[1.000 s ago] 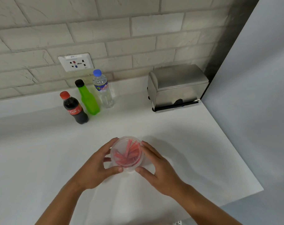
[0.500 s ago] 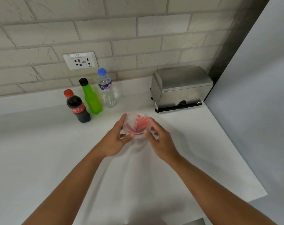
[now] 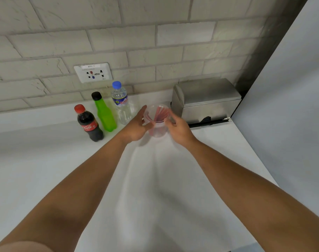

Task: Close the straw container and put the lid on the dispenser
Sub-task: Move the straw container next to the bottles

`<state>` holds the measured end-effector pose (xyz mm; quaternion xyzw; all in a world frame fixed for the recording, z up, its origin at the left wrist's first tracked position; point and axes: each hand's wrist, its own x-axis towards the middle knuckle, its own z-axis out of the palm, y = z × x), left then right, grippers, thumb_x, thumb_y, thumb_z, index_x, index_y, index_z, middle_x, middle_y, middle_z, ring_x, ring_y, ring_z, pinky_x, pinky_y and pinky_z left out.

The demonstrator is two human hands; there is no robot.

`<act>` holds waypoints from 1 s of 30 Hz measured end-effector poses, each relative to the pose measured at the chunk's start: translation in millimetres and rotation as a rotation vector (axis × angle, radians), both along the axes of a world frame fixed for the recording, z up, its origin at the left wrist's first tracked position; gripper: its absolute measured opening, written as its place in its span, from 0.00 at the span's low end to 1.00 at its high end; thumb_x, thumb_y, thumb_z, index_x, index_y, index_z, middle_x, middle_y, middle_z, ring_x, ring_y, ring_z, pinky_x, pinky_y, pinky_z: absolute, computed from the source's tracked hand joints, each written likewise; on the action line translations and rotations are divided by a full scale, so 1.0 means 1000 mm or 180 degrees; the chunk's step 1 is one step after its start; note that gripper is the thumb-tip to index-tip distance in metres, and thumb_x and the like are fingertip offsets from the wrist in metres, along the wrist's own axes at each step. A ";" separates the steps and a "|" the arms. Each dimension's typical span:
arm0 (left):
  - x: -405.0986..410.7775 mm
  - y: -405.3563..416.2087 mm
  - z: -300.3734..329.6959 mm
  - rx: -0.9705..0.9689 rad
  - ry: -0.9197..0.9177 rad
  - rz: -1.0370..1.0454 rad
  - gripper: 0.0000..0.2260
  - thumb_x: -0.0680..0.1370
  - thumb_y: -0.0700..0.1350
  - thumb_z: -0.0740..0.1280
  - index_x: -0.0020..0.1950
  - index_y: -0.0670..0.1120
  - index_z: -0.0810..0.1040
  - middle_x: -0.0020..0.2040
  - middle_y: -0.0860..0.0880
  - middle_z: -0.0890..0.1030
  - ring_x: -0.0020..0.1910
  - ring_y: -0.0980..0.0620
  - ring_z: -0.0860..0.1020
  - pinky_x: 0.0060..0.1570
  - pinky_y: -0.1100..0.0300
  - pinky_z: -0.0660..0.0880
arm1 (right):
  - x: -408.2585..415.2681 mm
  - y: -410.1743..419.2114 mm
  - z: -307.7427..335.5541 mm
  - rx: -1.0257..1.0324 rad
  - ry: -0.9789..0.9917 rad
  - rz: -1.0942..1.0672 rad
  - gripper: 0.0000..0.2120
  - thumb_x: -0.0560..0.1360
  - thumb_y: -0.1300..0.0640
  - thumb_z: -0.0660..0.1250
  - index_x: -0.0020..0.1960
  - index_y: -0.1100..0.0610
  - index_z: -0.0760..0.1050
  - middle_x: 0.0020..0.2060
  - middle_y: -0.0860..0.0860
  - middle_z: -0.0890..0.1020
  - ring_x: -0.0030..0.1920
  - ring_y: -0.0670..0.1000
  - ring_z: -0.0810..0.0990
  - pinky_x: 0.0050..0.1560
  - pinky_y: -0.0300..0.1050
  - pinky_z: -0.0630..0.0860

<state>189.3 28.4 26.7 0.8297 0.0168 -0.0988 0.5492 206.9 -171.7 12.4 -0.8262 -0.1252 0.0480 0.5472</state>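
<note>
A clear plastic straw container (image 3: 157, 120) with red straws inside stands on the white counter (image 3: 45, 170), between the bottles and the dispenser. A clear lid sits on its top. My left hand (image 3: 137, 125) grips its left side, thumb on the rim. My right hand (image 3: 178, 129) holds its right side with fingertips on the rim. The steel dispenser (image 3: 206, 100) stands at the back right, its hinged lid down.
Three bottles stand to the left of the container: a cola bottle (image 3: 88, 123), a green bottle (image 3: 104, 112) and a water bottle (image 3: 121, 103). A wall socket (image 3: 93, 72) sits above them. A grey panel (image 3: 291, 88) bounds the counter on the right.
Both hands have carried the straw container away from me, from the counter's middle to a spot beside the water bottle and the dispenser. My arms are now stretched out.
</note>
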 end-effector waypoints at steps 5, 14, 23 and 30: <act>0.013 -0.007 0.005 0.0076 0.0072 0.0072 0.39 0.84 0.42 0.66 0.86 0.50 0.43 0.84 0.45 0.60 0.81 0.46 0.64 0.76 0.53 0.63 | 0.015 0.006 0.010 -0.0252 0.0007 0.0081 0.21 0.86 0.58 0.58 0.79 0.53 0.66 0.67 0.57 0.81 0.66 0.59 0.80 0.70 0.55 0.74; 0.020 -0.006 0.008 0.0196 0.0135 0.0057 0.38 0.85 0.43 0.66 0.86 0.49 0.42 0.84 0.44 0.60 0.81 0.45 0.64 0.78 0.48 0.62 | 0.016 0.010 0.018 -0.0492 0.0036 0.0110 0.21 0.87 0.59 0.56 0.80 0.56 0.63 0.71 0.58 0.78 0.69 0.59 0.77 0.72 0.54 0.71; 0.025 -0.003 0.008 0.0294 0.0159 0.0069 0.39 0.84 0.43 0.68 0.86 0.49 0.44 0.83 0.43 0.63 0.80 0.45 0.65 0.77 0.49 0.64 | 0.017 0.011 0.023 -0.0502 0.0204 0.0091 0.20 0.87 0.59 0.57 0.79 0.54 0.64 0.70 0.58 0.78 0.69 0.60 0.77 0.72 0.59 0.72; 0.027 -0.007 0.008 -0.0047 0.0148 0.0306 0.40 0.82 0.42 0.69 0.86 0.49 0.46 0.85 0.44 0.58 0.82 0.46 0.60 0.80 0.49 0.59 | 0.014 0.006 0.031 -0.0585 0.0133 0.0135 0.19 0.86 0.58 0.60 0.77 0.55 0.67 0.68 0.56 0.80 0.68 0.58 0.79 0.66 0.50 0.75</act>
